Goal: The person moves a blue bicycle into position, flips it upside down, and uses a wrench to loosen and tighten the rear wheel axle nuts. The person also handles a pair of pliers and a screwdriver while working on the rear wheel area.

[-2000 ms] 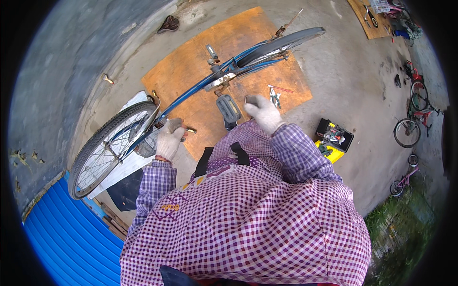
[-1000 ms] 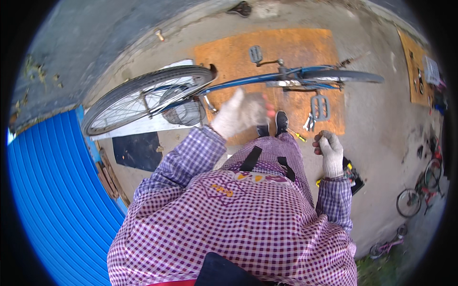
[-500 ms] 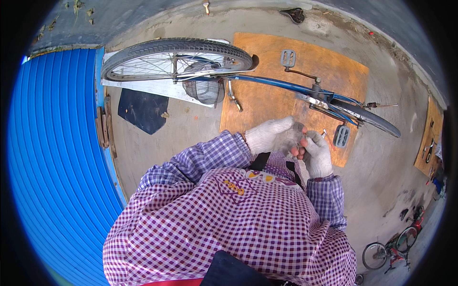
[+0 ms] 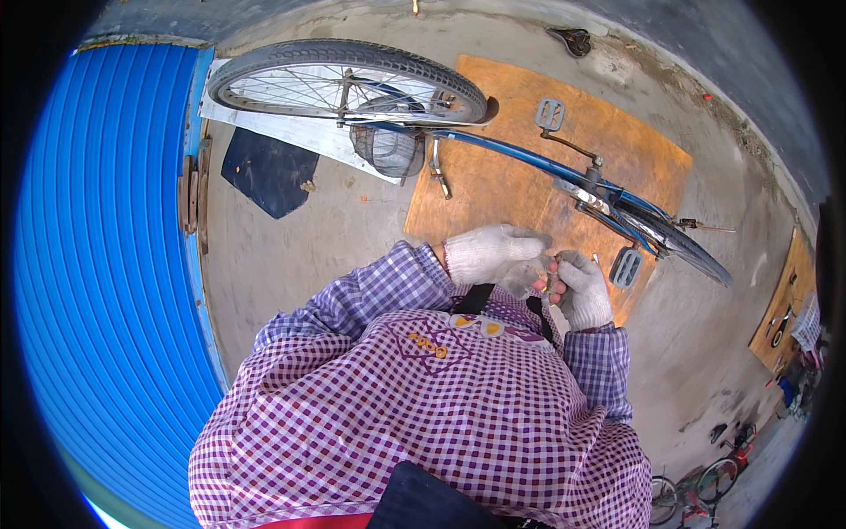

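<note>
My left hand [image 4: 500, 256] and my right hand [image 4: 584, 291] meet in front of my chest, in white knit gloves with greyed palms and bare fingertips. The fingers of both are closed together at one spot. Whatever they pinch between them is too small and too covered to make out. Beyond them a blue bicycle [image 4: 529, 160] stands upside down, touched by neither hand. Its front wheel [image 4: 352, 51] is at the left and its rear wheel [image 4: 696, 256] at the right. The nearer grey pedal [image 4: 626, 268] is just right of my right hand.
A wooden board [image 4: 493, 207] lies under the bicycle, with a wire basket [image 4: 388, 160] at its left. A black sheet [image 4: 269, 172] lies near the blue corrugated panel [image 4: 115, 220]. A loose saddle [image 4: 571, 40] rests at the back. Tools lie on another board [image 4: 775, 304] at right.
The view has shifted, so the bicycle sits higher in the picture. My hands stay together, and the fingers have changed position slightly against each other.
</note>
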`<act>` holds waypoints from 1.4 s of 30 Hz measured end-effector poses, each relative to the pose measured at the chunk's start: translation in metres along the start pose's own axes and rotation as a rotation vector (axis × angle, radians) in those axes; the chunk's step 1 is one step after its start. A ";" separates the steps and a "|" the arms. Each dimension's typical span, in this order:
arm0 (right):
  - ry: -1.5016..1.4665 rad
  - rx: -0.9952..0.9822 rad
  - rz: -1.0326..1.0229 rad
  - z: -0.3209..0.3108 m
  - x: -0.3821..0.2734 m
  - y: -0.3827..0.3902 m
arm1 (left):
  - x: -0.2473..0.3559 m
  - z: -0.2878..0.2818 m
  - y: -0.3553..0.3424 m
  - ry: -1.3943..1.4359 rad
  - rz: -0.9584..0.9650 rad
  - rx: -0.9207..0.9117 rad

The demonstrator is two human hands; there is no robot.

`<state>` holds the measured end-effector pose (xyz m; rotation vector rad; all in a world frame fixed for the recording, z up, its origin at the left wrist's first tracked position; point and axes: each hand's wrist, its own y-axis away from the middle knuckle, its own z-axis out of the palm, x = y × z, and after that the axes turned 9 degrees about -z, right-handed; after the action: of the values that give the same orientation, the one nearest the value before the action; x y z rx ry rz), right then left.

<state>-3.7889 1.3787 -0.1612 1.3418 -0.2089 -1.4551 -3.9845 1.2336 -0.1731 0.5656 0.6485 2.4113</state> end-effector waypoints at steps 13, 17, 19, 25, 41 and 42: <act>0.124 -0.025 -0.059 -0.004 -0.012 -0.008 | 0.012 0.015 -0.002 -0.302 0.095 0.238; 0.185 -0.060 -0.102 0.008 -0.009 -0.009 | 0.024 0.016 -0.002 -0.109 0.230 0.265; 0.202 -0.103 -0.078 0.012 -0.005 -0.005 | 0.026 0.020 -0.003 0.039 0.313 0.260; -0.072 -0.107 -0.073 0.013 0.003 0.001 | 0.023 0.026 -0.004 0.003 0.256 0.123; -0.314 -0.176 -0.021 -0.021 0.001 -0.006 | 0.019 0.043 -0.020 -0.122 0.215 0.145; -0.265 -0.134 -0.008 -0.022 -0.001 -0.005 | 0.019 0.044 -0.023 -0.112 0.230 0.135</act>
<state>-3.7748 1.3927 -0.1722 1.0419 -0.2721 -1.6233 -3.9660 1.2757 -0.1464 0.8674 0.7367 2.5374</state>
